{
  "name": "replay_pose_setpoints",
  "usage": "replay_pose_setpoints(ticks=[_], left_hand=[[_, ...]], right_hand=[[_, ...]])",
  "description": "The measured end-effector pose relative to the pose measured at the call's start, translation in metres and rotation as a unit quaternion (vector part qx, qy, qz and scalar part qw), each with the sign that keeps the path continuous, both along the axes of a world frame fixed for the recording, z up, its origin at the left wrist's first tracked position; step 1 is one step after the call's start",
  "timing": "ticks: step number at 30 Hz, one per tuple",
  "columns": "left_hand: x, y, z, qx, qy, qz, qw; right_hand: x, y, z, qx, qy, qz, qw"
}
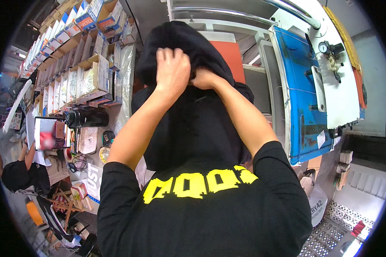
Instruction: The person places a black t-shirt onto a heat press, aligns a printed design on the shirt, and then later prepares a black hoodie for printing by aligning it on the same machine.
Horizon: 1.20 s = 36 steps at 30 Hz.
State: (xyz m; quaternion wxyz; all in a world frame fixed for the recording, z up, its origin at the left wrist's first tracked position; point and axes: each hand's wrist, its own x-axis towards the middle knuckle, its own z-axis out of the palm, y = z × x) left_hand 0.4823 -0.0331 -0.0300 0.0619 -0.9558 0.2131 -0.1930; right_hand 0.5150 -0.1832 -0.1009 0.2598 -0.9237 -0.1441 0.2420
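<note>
A black hoodie lies spread in front of me, with its hood at the far end over an orange-red pad. My left hand is closed on the cloth at the hood, fingers bent and pointing away from me. Beside it, my right hand pinches the fabric at the hood's opening. Its fingertips are partly hidden in the dark folds. The two hands nearly touch.
To the right stands a machine with a blue pad and a pressure gauge. Boxes of packed goods line the left, near a black bottle. A person sits farther left by a screen.
</note>
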Motion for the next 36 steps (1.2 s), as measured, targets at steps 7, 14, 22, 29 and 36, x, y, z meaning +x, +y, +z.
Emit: replay_pose_setpoints(ticks=[7,14,22,29,36], left_hand=[[0.029,0.029,-0.102,-0.141,0.219,-0.092,0.961],[0.026,0.036,-0.090,-0.096,0.151,-0.083,0.980],[0.016,0.029,-0.085,-0.220,0.195,-0.137,0.946],[0.058,0.001,-0.112,-0.322,0.215,-0.286,0.877],[0.066,-0.013,-0.116,-0.244,0.186,-0.256,0.917]], right_hand=[[-0.013,-0.047,0.006,0.041,-0.088,0.099,0.990],[-0.010,-0.071,-0.014,0.128,-0.140,0.031,0.981],[-0.022,-0.054,-0.015,0.179,-0.206,-0.001,0.962],[-0.072,-0.038,-0.018,0.075,-0.339,-0.077,0.935],[-0.083,-0.044,-0.028,0.119,-0.292,-0.149,0.937]])
